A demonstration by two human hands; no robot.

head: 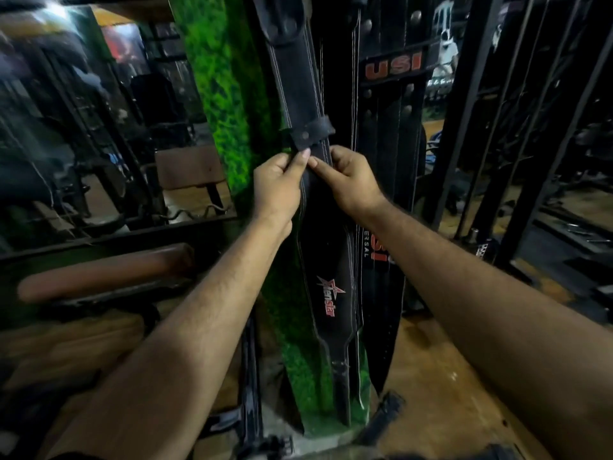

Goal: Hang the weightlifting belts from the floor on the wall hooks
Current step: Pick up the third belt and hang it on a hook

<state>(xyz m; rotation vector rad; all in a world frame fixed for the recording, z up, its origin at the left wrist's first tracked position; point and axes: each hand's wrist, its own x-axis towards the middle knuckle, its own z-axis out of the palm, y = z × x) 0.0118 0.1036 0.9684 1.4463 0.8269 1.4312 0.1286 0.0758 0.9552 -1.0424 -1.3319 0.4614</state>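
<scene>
Belts [326, 293] hang (green pillar [225, 94]) above floor [431, 393].

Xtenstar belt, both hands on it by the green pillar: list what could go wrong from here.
1. The left hand and right hand only pinch the Xtenstar belt by its edges below the keeper loop; the hook is out of view, so letting go early could drop it.
2. It overlaps the USI belt beside it; tugging might disturb that one.
3. Another strap lies near the pillar's foot, a possible trip hazard.
</scene>
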